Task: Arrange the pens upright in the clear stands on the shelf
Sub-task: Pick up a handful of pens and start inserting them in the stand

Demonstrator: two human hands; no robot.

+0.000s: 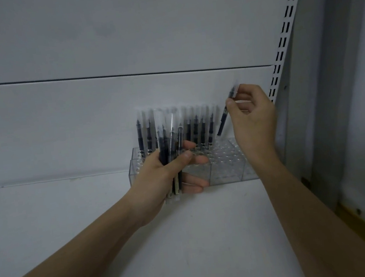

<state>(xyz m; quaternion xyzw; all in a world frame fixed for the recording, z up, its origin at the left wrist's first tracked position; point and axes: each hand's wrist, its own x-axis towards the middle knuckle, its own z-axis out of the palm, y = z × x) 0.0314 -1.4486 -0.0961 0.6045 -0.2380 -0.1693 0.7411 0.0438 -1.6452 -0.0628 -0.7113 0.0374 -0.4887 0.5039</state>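
I take the clear stands (pixel 223 165) as my landmark: they sit on the white shelf (pixel 188 240), pushed back against the rear panel (pixel 106 115), with rows of round holes in their tops. In front of the stands' left part, my left hand (pixel 159 182) has its grip closed round a bundle of pens (pixel 169 153), fingers and thumb curled about the dark barrels, whose clear caps rise above the fist and whose lower ends stick out beneath it. Behind that hand, a row of standing pens (pixel 196 127) already fills the back holes of the stands' left and middle parts, upright and close together. Above the stands' right part, my right hand (pixel 252 116) pinches a single pen (pixel 226 112) between thumb and fingertips near its capped top; this pen is tilted, cap up and to the right, its lower tip just above the stands' top, and I cannot tell whether it touches a hole. The holes in the right part nearer me hold nothing visible. To the right of the stands runs a slotted upright (pixel 286 21) of the shelving
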